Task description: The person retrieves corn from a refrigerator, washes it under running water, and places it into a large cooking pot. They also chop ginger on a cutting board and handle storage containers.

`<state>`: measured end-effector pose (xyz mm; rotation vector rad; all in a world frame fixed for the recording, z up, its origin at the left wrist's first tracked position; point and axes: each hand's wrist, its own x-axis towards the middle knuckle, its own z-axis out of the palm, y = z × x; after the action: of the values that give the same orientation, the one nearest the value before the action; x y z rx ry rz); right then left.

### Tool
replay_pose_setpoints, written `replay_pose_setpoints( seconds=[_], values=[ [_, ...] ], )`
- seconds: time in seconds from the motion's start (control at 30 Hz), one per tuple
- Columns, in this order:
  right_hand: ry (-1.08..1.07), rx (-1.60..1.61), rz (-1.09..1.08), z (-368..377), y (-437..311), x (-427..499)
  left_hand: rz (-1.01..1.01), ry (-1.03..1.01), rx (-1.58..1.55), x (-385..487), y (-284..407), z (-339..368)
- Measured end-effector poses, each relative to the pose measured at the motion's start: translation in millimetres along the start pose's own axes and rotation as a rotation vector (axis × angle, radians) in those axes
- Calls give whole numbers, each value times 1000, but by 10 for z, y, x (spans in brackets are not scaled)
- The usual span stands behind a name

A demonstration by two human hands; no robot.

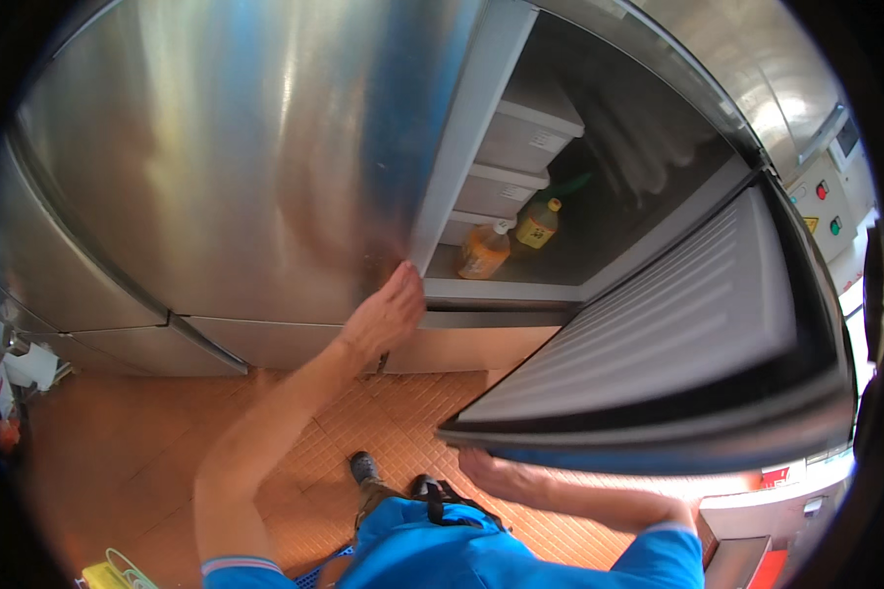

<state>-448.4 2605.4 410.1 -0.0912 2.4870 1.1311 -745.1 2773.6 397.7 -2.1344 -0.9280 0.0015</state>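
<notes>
A stainless steel refrigerator fills the upper part of the view. Its right door (655,324) stands open, and my right hand (501,475) is at that door's lower free edge, fingers partly hidden behind it. My left hand (390,305) touches the edge of the closed left door (265,184); whether it grips the edge is unclear. Inside, lidded white boxes (512,140) are stacked at the left. Before them stand a bottle of orange liquid (484,252) with a white cap and a smaller yellow-capped bottle (539,223).
Orange tiled floor (353,412) lies below, with my shoes (364,467) on it. A control box (824,202) with red and green buttons is at the far right. A counter (773,501) stands at the lower right, and a yellow object (107,576) with a cord is at the lower left.
</notes>
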Motion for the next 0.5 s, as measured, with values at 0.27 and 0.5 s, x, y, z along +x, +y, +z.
replay_pose_setpoints(
  seconds=[0.27,0.5],
  values=[
    [-264,-385,211,-300,-1466,-881,244,-402,153,215,83,541],
    [-54,1006,1125,-818,-2175,-1431,265,-375,43,-363,458,-207]
  ],
)
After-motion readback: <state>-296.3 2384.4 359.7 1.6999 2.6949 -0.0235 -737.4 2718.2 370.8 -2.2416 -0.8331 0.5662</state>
